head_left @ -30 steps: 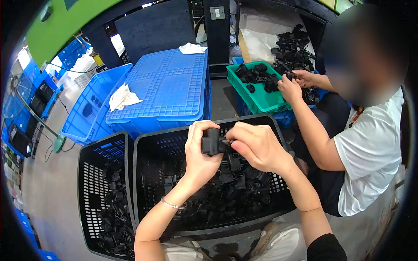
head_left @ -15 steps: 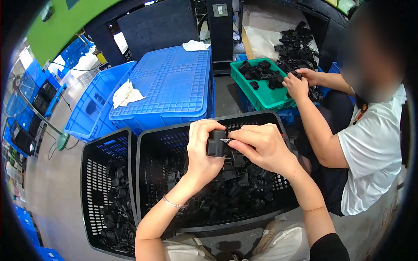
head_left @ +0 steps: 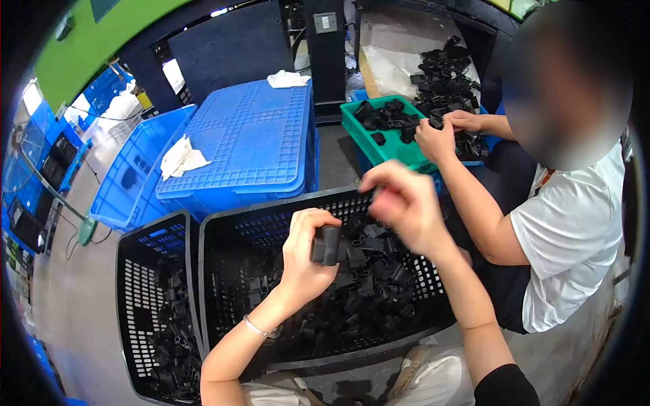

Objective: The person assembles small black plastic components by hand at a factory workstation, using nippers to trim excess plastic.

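Note:
My left hand (head_left: 301,260) is wrapped round a black plastic part (head_left: 328,245), a small blocky piece with a rounded end, held above the large black perforated crate (head_left: 223,298). Raised to the right of the part and apart from it is my right hand (head_left: 409,210). Its fingers are curled but smeared by motion, so whatever they may hold cannot be made out. Under both hands, many loose black plastic parts (head_left: 369,284) fill the crate.
A narrower black crate (head_left: 142,298) with similar parts stands at the left. Behind are a lidded blue bin (head_left: 244,128) and an open blue bin (head_left: 128,179). At right, a co-worker (head_left: 569,223) handles black parts beside a green tray (head_left: 362,132).
My right hand has pulled away from the black part, up and to the right; the small pointed metal tip at its fingers no longer shows. The left hand keeps its hold.

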`<state>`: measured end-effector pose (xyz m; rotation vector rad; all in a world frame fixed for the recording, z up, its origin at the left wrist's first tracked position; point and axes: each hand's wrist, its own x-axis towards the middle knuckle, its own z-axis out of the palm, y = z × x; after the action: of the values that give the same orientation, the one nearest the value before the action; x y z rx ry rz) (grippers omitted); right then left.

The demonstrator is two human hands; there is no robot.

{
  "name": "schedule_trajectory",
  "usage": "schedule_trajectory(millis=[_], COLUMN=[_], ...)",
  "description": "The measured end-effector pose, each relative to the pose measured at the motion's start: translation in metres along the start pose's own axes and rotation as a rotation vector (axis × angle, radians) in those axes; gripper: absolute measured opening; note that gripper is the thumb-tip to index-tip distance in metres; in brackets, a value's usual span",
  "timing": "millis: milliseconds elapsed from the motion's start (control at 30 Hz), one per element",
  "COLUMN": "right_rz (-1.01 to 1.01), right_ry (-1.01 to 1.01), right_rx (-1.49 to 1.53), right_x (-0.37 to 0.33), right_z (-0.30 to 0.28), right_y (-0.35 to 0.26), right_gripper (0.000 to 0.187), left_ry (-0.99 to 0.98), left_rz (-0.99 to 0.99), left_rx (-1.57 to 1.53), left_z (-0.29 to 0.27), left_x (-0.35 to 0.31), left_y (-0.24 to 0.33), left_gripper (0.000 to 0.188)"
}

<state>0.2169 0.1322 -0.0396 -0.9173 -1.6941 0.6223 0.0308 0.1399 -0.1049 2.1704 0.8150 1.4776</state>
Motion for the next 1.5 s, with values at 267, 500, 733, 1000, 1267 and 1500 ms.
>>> schedule_trajectory(millis=[267, 500, 733, 1000, 1267, 1500], right_rz=[-0.043, 0.067, 0.143, 0.103, 0.074, 0.076], right_ry=[-0.166, -0.174, -0.448, -0.569, -0.636, -0.476], right_rx=[0.059, -0.079, -0.080, -0.082, -0.201, -0.106], right_x=[-0.004, -0.008, -0.008, -0.005, -0.008, -0.002], right_z=[0.034, 0.030, 0.021, 0.030, 0.040, 0.040], right_y=[0.024, 0.060, 0.063, 0.082, 0.083, 0.069], right_gripper=[0.018, 0.020, 0.026, 0.020, 0.018, 0.018], left_ry=[-0.060, -0.717, -0.165, -0.419, -0.924, 0.040], left_rz=[-0.199, -0.512, -0.872, -1.573, -1.256, -1.244], left_rx=[-0.050, 0.495, 0.515, 1.267, 1.282, 0.919], left_z=[0.000, 0.002, -0.147, -0.312, -0.283, -0.276], left_x=[-0.008, -0.045, -0.092, -0.320, -0.357, -0.228], left_y=[0.002, -0.026, -0.035, -0.093, -0.069, -0.040], left_gripper=[0.042, 0.057, 0.033, 0.043, 0.039, 0.055])
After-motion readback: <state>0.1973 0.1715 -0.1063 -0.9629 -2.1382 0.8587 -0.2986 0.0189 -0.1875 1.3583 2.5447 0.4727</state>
